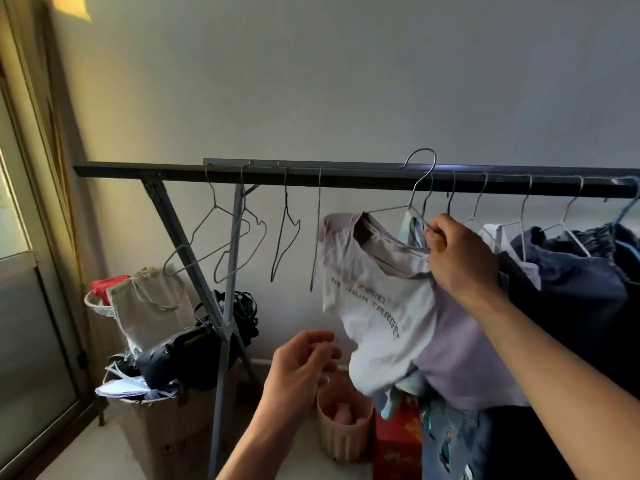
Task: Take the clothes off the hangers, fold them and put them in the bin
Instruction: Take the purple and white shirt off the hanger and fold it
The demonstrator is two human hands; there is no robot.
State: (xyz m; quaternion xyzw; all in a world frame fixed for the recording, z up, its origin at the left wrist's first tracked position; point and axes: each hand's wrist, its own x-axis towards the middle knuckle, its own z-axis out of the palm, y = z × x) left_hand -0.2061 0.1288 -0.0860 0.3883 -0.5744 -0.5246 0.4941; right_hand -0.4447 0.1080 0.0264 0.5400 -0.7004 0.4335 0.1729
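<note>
The right hand [453, 251] has its fingers curled tight round the wire of a hanger [409, 204], right by the neck hole of a T-shirt [374, 306]. The hanger is tipped. Its hook pokes up above the dark rail [311, 178], and I cannot tell if the hook touches it.

The T-shirt hangs from that hanger, just under the rail. It is soft and crumpled, and it swings out to the left. The front is white with grey letters printed across it, and the sleeves are pale purple. The neck has a white band with a dark line of tiny marks.

The left hand [304, 362] is lower down, below the shirt's hem and not touching it. Its fingers are loose and a little bent, and it holds nothing.

To the right, more clothes hang on the rail, close together. The nearest is a big dark blue top [571, 289], and blue jeans [450, 445] with small pictures on them show below it. To the left, four bare wire hangers [285, 237] dangle from the rail.

On the floor under the shirt stands a pink bin [343, 427] with something pink inside. Beside it is a red box [394, 441]. Further left, a cardboard box [166, 427] is piled with bags.
</note>
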